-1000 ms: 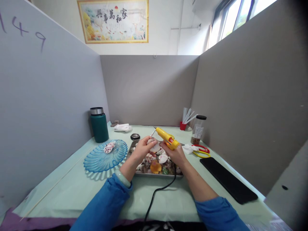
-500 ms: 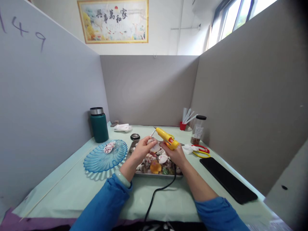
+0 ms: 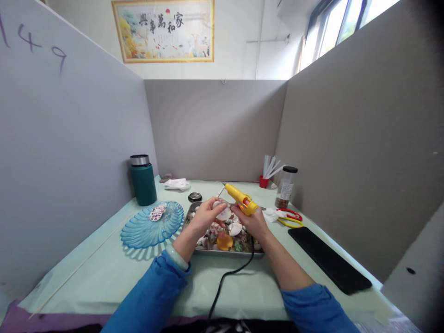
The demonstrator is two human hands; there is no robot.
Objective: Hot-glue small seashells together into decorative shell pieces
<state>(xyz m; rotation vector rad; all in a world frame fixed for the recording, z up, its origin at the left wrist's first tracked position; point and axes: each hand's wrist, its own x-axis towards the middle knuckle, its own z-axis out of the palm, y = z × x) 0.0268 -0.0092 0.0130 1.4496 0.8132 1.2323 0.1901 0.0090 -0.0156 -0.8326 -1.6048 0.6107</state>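
Note:
My left hand (image 3: 204,216) is closed on a pale shell (image 3: 224,213), held above a metal tray (image 3: 225,252) filled with several mixed shells. My right hand (image 3: 252,222) grips a yellow glue gun (image 3: 239,198) whose nozzle points up and to the left, just above the held shell. The gun's black cord (image 3: 224,282) runs down off the table's front edge. Both hands meet over the tray's middle.
A blue glass plate (image 3: 145,233) with one speckled shell (image 3: 157,212) lies left of the tray, a green flask (image 3: 143,180) behind it. Right of the tray lie red-and-yellow scissors (image 3: 291,217), a black phone (image 3: 328,259), a jar (image 3: 286,187) and a red cup of sticks (image 3: 265,178). Grey partitions close three sides.

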